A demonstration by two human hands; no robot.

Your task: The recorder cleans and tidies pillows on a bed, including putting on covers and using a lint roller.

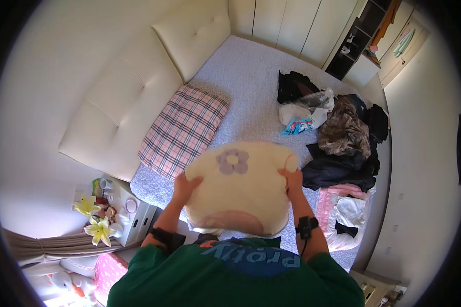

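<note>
Gripping one cream cushion (241, 194) are two hands (186, 187) (291, 181).

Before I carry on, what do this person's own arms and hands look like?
The left hand and right hand are bare, with no gloves on the fingers. Each forearm wears a black band: the left band and the right band, which carries a small boxy unit and a thin dark cable. The short sleeves are green.

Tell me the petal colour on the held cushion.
The flower petals are greyish purple; see head view.
</note>
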